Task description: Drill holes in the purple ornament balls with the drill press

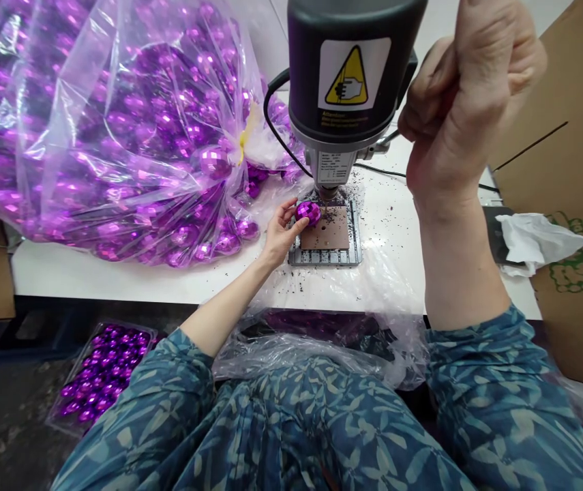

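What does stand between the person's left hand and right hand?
In the head view, a small drill press with its metal base plate stands between the left hand, holding a purple mirrored ball, and the right hand.

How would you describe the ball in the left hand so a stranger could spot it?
Find the black drill head with a yellow warning label. Just below it, over a brown plate, the left hand holds a faceted purple ornament, the only one at the drill.

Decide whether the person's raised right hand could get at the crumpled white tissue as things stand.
Probably yes: the right hand is near the crumpled white tissue, with nothing visible between them.
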The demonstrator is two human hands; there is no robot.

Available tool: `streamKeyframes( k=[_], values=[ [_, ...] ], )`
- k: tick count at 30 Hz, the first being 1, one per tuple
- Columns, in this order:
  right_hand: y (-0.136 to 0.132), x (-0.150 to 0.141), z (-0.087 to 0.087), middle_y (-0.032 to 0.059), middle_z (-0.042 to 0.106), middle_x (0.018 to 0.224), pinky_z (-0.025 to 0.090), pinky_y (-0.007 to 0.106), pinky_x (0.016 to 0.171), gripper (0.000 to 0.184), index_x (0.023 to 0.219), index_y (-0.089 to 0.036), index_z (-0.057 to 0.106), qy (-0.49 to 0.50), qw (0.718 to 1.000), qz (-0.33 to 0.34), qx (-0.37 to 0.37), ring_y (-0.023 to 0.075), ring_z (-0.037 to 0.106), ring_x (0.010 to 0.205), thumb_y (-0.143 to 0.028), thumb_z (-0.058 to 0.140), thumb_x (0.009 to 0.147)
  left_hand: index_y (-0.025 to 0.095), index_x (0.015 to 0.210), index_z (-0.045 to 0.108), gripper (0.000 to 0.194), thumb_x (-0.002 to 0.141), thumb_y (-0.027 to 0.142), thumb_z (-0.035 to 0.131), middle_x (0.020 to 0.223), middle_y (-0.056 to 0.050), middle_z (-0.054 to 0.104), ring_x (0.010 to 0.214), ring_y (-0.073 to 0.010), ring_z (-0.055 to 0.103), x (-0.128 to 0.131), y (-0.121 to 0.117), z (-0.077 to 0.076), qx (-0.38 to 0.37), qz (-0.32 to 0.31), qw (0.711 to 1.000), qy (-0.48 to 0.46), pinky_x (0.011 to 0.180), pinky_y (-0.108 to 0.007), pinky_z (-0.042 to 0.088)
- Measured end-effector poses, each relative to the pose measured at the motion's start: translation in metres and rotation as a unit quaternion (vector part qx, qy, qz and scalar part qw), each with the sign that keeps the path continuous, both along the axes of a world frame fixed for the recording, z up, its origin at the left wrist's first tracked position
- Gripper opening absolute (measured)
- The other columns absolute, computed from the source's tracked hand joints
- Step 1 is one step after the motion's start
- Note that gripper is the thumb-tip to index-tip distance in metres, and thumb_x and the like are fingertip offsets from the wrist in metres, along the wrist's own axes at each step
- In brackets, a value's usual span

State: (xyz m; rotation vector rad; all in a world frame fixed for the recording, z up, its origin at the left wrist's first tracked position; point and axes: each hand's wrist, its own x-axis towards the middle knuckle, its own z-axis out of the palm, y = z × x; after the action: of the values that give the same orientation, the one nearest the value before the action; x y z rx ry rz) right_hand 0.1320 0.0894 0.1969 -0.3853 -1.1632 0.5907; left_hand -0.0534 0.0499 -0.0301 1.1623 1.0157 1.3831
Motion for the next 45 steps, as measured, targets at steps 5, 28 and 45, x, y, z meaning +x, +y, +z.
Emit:
streamKeyframes(
  k=[5, 28, 45],
  values=[
    [0.000, 0.001, -0.001, -0.0088, 0.032, 0.044, 0.014, 0.030, 0.038, 0.058, 0.061, -0.024, 0.032, -0.010, 1.000, 0.000, 0.006, 0.0047, 0.030, 0.034, -0.070, 0.066, 0.069, 0.023, 0.138, 0.062, 0.076, 0.079, 0.060, 0.091, 0.152, -0.016, 0.065, 0.150, -0.0348, 0.058, 0.007, 0.008, -0.008, 0.016, -0.033, 0.998, 0.053, 0.130, -0.055, 0.044],
    [0.002, -0.004, -0.003, -0.0087, 0.017, 0.047, 0.012, 0.023, 0.039, 0.056, 0.066, -0.021, 0.034, -0.020, 0.999, -0.044, -0.002, 0.0025, 0.016, 0.039, -0.072, 0.052, 0.081, 0.022, 0.115, 0.071, 0.067, 0.059, 0.039, 0.106, 0.115, -0.008, 0.077, 0.119, -0.0291, 0.073, 0.020, 0.005, 0.013, -0.001, -0.055, 0.998, 0.020, 0.116, -0.049, 0.054],
    [-0.002, -0.003, -0.001, -0.0080, 0.022, 0.045, 0.013, 0.026, 0.040, 0.072, 0.060, -0.023, 0.030, -0.023, 0.999, -0.023, 0.004, 0.0010, 0.019, 0.038, -0.088, 0.054, 0.080, 0.024, 0.126, 0.069, 0.065, 0.068, 0.034, 0.098, 0.128, -0.010, 0.073, 0.125, -0.0317, 0.068, 0.025, 0.000, 0.006, 0.048, -0.068, 0.990, 0.112, 0.122, -0.053, 0.048]
  ],
)
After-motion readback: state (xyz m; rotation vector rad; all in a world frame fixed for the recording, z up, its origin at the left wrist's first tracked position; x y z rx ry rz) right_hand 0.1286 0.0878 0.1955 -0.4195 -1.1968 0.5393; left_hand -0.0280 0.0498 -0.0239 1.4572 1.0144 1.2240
